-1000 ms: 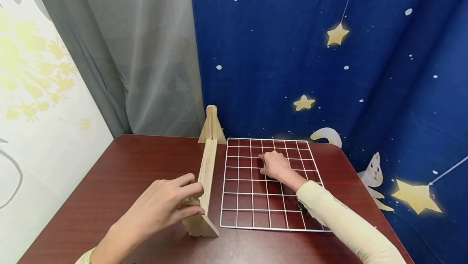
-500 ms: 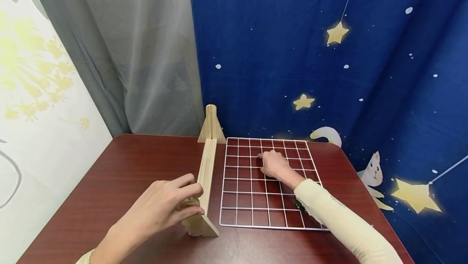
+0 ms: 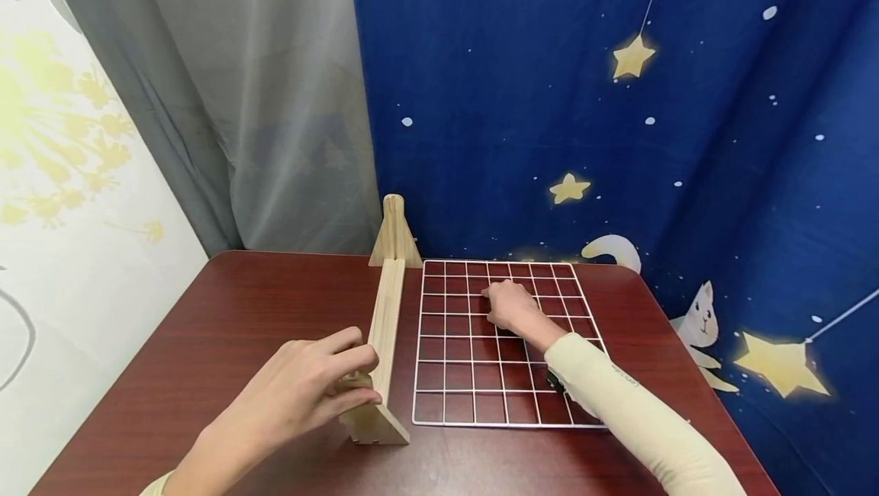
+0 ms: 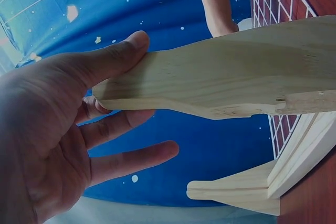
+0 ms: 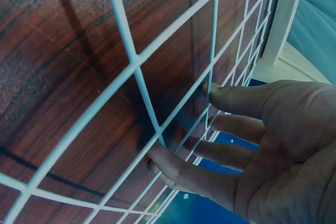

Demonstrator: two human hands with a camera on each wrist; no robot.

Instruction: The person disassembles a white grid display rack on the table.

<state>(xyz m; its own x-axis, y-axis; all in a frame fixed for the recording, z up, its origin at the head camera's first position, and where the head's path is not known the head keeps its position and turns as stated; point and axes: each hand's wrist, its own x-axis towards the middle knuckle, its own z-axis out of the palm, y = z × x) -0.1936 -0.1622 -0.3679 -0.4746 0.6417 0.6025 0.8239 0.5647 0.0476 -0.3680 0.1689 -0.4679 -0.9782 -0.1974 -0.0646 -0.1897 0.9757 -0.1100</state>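
Observation:
My left hand (image 3: 312, 381) pinches the rounded top of the near upright (image 4: 210, 77) of a pale wooden stand, thumb on one face and fingertips at the other; the lower fingers are loosely spread. A grooved wooden bar (image 3: 388, 320) joins this upright to the far upright (image 3: 394, 240). To the right of the stand, a white wire grid panel (image 3: 474, 362) lies nearly flat over the table. My right hand (image 3: 513, 305) grips its wires a little beyond the middle. In the right wrist view the thumb and fingertips are curled about the wires (image 5: 184, 98).
The dark red table (image 3: 275, 305) carries the stand and grid, with bare surface left of the stand. Grey (image 3: 295, 99) and blue starry curtains (image 3: 494, 114) hang behind the far edge. A white patterned cloth (image 3: 75, 175) hangs at the left.
The grid's right side has shifted slightly left and up in the head view, along with my right hand and sleeve. My left hand keeps its hold on the upright.

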